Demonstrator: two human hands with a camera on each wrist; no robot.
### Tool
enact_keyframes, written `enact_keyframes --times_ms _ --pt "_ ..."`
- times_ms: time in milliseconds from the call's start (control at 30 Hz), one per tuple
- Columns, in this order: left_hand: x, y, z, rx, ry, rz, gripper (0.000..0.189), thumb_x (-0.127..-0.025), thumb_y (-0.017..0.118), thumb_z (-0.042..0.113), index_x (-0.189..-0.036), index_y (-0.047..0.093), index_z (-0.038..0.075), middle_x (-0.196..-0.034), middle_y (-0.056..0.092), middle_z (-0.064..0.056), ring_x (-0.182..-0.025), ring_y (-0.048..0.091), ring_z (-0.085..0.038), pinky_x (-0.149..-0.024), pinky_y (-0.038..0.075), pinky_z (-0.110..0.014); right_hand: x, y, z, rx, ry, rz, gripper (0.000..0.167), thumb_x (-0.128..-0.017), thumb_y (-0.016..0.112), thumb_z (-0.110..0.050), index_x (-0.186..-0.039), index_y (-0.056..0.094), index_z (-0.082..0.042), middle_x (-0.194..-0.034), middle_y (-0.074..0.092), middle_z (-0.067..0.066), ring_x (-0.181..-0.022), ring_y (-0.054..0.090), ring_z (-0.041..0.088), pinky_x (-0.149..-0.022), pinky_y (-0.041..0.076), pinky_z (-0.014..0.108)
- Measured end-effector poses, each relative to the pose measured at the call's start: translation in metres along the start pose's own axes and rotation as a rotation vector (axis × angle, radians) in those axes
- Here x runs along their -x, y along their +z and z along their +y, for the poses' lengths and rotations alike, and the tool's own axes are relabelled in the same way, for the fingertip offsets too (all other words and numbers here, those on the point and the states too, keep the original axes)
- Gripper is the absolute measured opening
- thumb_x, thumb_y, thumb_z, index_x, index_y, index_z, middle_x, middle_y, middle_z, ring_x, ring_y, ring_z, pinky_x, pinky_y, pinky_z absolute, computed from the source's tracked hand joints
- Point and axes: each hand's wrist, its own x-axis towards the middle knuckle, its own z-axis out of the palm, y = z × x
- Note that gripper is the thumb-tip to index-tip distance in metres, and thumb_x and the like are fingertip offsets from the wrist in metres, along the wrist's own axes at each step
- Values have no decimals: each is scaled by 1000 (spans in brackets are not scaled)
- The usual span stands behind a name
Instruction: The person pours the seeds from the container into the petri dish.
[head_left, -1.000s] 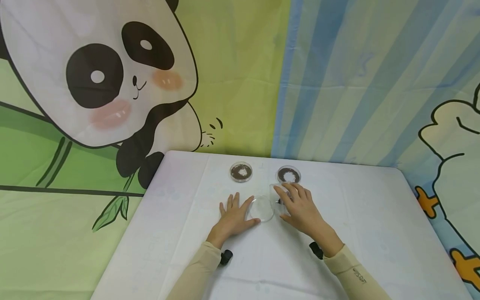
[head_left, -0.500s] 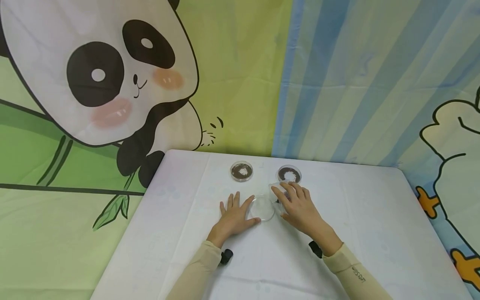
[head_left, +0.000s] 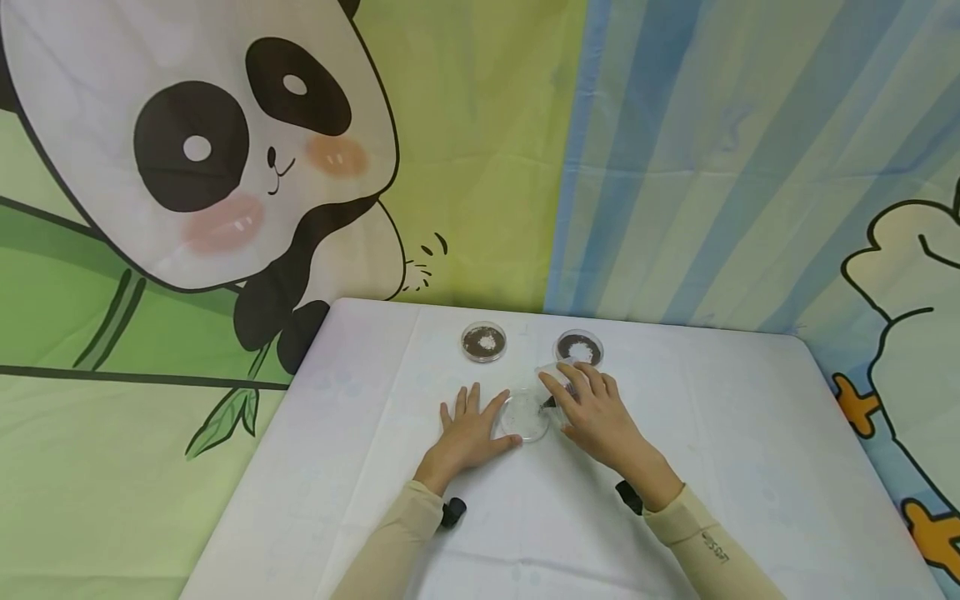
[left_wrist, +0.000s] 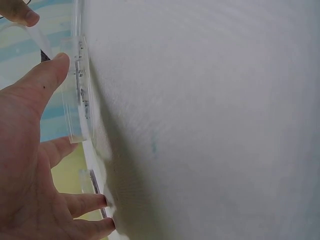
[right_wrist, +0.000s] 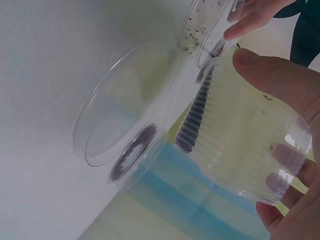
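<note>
My left hand (head_left: 467, 437) has its fingers spread, with thumb and index finger touching the rim of a clear petri dish (head_left: 523, 418) on either side. Small dark grains lie scattered in that dish (right_wrist: 192, 37) in the right wrist view. My right hand (head_left: 596, 412) grips a clear ribbed plastic cup (right_wrist: 250, 120), thumb on one side and fingers on the other. It is tilted, mouth toward the dish, with a streak of dark grains (right_wrist: 195, 117) along its lower wall. A second clear round dish (right_wrist: 130, 100) shows beneath it in the right wrist view.
Two petri dishes with dark brown contents and a white patch stand at the back, one left (head_left: 483, 342) and one right (head_left: 579, 348). A white cloth covers the table (head_left: 712, 417). Printed cloth hangs behind with a panda (head_left: 195, 150) on it.
The plastic cup in my right hand has tipped further toward the dish, and dark grains now show at its mouth and in the dish. My left hand stays in place.
</note>
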Motion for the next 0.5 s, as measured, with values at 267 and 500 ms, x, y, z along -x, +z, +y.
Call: enact_keyframes --times_ms 267,500 --pt "1 -2 2 0 2 5 84 -88 62 67 -157 34 30 -161 14 -28 -147 5 -49 -108 5 -75 -1 0 0 7 -4 2 106 -61 98 -22 -151 42 -16 -147 41 19 -132 38 43 -92 41 60" --pt "1 -1 2 -1 0 14 84 -88 63 66 -157 34 29 -161 15 -28 -147 6 -50 -108 5 -75 -1 1 -1 5 -6 3 107 -61 98 -23 -152 41 -17 -147 41 19 -132 37 43 -93 41 61"
